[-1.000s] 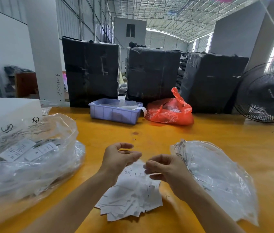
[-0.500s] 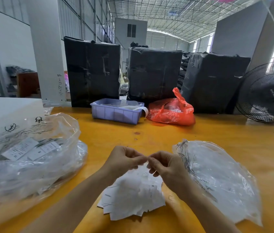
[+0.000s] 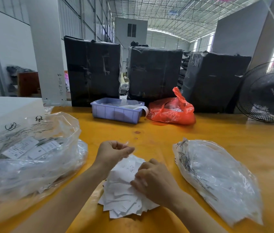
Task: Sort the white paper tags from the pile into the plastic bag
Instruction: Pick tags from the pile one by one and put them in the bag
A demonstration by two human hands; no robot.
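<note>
A loose pile of white paper tags (image 3: 124, 200) lies on the yellow table close in front of me. My right hand (image 3: 153, 182) rests on the pile's right side, its curled fingertips pinching at the top tags. Just above the pile's far end hovers my left hand (image 3: 114, 153), fingers curled, pinching a small pale strip (image 3: 127, 143) that is too blurred to identify. A clear plastic bag (image 3: 220, 180) holding white tags lies flat to the right of the pile.
A big crumpled clear bag (image 3: 32, 158) with printed labels fills the left side, against a white box (image 3: 7, 111). A blue tray (image 3: 116, 113) and a red bag (image 3: 171, 111) sit at the back before black-wrapped bales. A fan (image 3: 267, 93) stands far right.
The hands, pinched together above the pile half a second ago, have parted. My right hand dropped onto the tags; my left hand stayed raised with the strip.
</note>
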